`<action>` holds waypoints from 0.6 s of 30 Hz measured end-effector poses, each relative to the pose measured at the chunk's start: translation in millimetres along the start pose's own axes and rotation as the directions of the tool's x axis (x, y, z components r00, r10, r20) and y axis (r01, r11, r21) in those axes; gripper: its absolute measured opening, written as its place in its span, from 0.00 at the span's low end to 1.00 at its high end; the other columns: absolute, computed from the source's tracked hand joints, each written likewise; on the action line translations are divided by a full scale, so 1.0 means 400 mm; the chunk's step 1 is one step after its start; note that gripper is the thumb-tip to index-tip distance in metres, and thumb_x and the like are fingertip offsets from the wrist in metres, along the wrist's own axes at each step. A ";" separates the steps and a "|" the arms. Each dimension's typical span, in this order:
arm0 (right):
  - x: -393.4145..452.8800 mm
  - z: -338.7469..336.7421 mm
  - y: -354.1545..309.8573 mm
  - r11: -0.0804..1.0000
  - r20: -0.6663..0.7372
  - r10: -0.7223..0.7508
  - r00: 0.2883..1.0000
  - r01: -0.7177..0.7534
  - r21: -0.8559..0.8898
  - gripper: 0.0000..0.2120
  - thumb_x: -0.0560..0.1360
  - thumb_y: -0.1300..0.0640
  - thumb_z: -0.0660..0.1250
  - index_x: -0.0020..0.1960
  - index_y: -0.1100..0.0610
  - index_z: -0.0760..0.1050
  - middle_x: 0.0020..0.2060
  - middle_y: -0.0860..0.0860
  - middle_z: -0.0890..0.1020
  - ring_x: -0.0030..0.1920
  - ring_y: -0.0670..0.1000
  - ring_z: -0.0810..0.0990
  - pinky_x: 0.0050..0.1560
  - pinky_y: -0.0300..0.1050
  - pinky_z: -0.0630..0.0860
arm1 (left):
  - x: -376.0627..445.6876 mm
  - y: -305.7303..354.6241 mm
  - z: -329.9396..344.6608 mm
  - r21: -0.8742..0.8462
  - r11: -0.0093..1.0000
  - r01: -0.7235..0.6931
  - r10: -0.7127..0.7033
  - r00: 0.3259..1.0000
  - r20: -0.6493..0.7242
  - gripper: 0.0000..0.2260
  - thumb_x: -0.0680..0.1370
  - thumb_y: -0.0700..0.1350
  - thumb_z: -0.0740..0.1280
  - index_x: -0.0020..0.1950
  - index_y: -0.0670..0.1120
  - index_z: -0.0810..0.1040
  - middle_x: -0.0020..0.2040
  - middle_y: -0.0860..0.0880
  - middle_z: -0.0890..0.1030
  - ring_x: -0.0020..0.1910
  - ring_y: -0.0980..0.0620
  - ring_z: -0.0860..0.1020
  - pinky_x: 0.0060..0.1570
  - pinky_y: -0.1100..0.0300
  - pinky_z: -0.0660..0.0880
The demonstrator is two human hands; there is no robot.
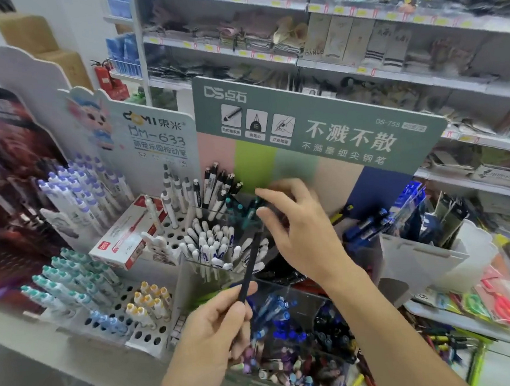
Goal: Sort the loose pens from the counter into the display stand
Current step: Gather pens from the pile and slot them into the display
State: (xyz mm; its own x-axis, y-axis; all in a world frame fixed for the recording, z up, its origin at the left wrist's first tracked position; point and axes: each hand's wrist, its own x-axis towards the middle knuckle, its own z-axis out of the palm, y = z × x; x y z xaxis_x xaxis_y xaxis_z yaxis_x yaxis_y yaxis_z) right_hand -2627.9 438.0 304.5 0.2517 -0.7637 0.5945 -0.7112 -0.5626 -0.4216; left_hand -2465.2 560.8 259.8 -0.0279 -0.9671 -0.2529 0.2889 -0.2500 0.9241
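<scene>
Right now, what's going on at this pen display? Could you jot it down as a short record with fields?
place: shop counter with pen display stands, stocked shelves behind
left hand: grips a dark pen by its lower end, tilted upward
right hand: pinches a teal pen over the clear compartments
clear compartments: white-capped pens, blue pens
perforated stand: teal-capped pens, yellow-capped pens, many holes unfilled
backboard: green sign with Chinese lettering
extra: red and white box lying on the stand
</scene>
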 end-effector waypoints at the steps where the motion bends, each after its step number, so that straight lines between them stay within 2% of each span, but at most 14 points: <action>1: -0.017 -0.017 -0.016 0.997 -0.092 0.020 0.996 -0.012 0.078 0.12 0.82 0.55 0.65 0.63 0.58 0.80 0.52 0.53 0.78 0.52 0.53 0.77 0.52 0.42 0.75 | 0.006 0.002 0.000 0.030 0.998 -0.054 0.055 0.998 -0.009 0.10 0.79 0.38 0.65 0.55 0.43 0.84 0.32 0.40 0.76 0.25 0.49 0.68 0.22 0.63 0.66; 3: -0.054 -0.051 -0.047 0.973 -0.156 0.087 0.984 -0.050 0.225 0.09 0.82 0.56 0.66 0.59 0.58 0.80 0.47 0.51 0.78 0.46 0.49 0.78 0.47 0.37 0.74 | 0.017 0.007 -0.006 0.147 0.971 -0.187 0.197 0.979 -0.056 0.13 0.73 0.44 0.69 0.56 0.48 0.85 0.34 0.42 0.80 0.26 0.48 0.72 0.25 0.61 0.71; 5: -0.095 -0.074 -0.066 0.933 -0.036 0.185 0.982 -0.164 0.321 0.08 0.81 0.55 0.69 0.59 0.54 0.78 0.44 0.48 0.79 0.42 0.51 0.78 0.43 0.40 0.75 | 0.027 0.016 -0.011 0.378 0.863 -0.336 0.389 0.919 -0.070 0.13 0.72 0.46 0.70 0.56 0.55 0.84 0.41 0.51 0.83 0.33 0.52 0.79 0.34 0.62 0.77; 8: -0.146 -0.087 -0.065 0.808 0.156 0.368 0.917 -0.398 0.434 0.04 0.78 0.57 0.72 0.50 0.50 0.80 0.41 0.46 0.82 0.42 0.51 0.82 0.44 0.47 0.80 | 0.043 0.033 -0.003 0.586 0.650 -0.484 0.574 0.818 0.039 0.14 0.74 0.46 0.70 0.59 0.56 0.84 0.50 0.59 0.83 0.45 0.56 0.83 0.45 0.65 0.79; 10: -0.170 -0.101 -0.061 0.678 0.244 0.439 0.865 -0.497 0.541 0.05 0.78 0.60 0.71 0.50 0.51 0.81 0.43 0.48 0.85 0.43 0.51 0.85 0.46 0.49 0.82 | 0.057 0.039 0.017 0.625 0.517 -0.585 0.655 0.741 0.151 0.14 0.75 0.44 0.71 0.60 0.52 0.84 0.51 0.61 0.82 0.48 0.59 0.82 0.47 0.67 0.78; 13: -0.207 -0.131 -0.062 0.520 0.339 0.420 0.842 -0.529 0.671 0.13 0.78 0.65 0.70 0.60 0.53 0.78 0.52 0.51 0.85 0.50 0.55 0.85 0.52 0.49 0.83 | 0.081 0.037 0.048 0.592 0.361 -0.721 0.705 0.626 0.333 0.14 0.76 0.41 0.72 0.61 0.47 0.83 0.50 0.58 0.81 0.49 0.61 0.81 0.48 0.70 0.77; 15: -0.218 -0.147 -0.069 0.464 0.274 0.437 0.857 -0.476 0.747 0.10 0.77 0.62 0.70 0.57 0.59 0.78 0.49 0.57 0.85 0.45 0.59 0.86 0.46 0.50 0.84 | 0.091 0.036 0.060 0.569 0.311 -0.761 0.702 0.588 0.403 0.14 0.75 0.40 0.73 0.61 0.45 0.83 0.50 0.56 0.81 0.49 0.60 0.80 0.48 0.69 0.77; 18: -0.222 -0.154 -0.057 0.551 0.021 0.557 0.830 -0.389 0.738 0.09 0.77 0.56 0.67 0.50 0.62 0.78 0.41 0.59 0.85 0.39 0.59 0.86 0.42 0.50 0.84 | 0.106 0.052 0.057 0.598 0.272 -0.754 0.667 0.596 0.447 0.18 0.75 0.46 0.74 0.64 0.45 0.81 0.57 0.54 0.76 0.55 0.57 0.78 0.57 0.67 0.75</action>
State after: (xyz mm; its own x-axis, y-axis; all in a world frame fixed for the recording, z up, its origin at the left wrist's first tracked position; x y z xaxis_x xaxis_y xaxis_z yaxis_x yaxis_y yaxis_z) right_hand -2674.4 537.9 303.6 -0.1736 -0.9540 0.2444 -0.0055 -0.2472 -0.9689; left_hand -2482.4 513.6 274.7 -0.2520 -0.7639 0.5941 -0.4723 0.6329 0.6135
